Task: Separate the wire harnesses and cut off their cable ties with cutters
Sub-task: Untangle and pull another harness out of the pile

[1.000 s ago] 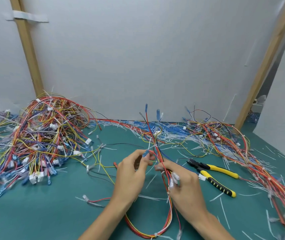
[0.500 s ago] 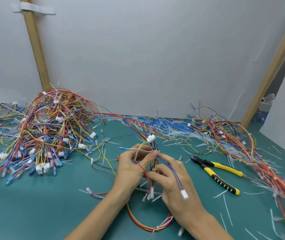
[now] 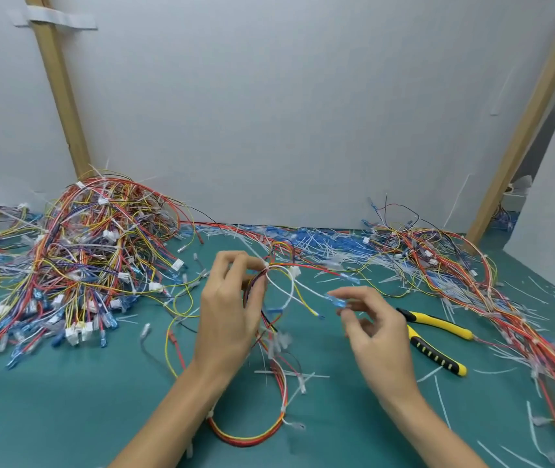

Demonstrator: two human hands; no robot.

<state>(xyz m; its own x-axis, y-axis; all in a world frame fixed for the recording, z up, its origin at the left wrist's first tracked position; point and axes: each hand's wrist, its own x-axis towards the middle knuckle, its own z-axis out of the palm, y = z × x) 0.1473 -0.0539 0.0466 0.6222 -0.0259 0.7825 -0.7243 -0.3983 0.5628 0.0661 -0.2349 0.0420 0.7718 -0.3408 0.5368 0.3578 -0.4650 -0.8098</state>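
Just left of the cutters (image 3: 438,342), my left hand (image 3: 232,309) pinches the harness (image 3: 252,434) below its fanned-out ends to steady the loop, while my right hand (image 3: 380,336), fingers loosely curled, meets a blue terminal (image 3: 336,303); whether it grips it I cannot tell.

Harness (image 3: 252,439) in left hand (image 3: 232,315)

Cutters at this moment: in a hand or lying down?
Lying on the mat. The yellow-handled cutters rest beside the right hand, gripped by neither hand; the left hand holds a harness.
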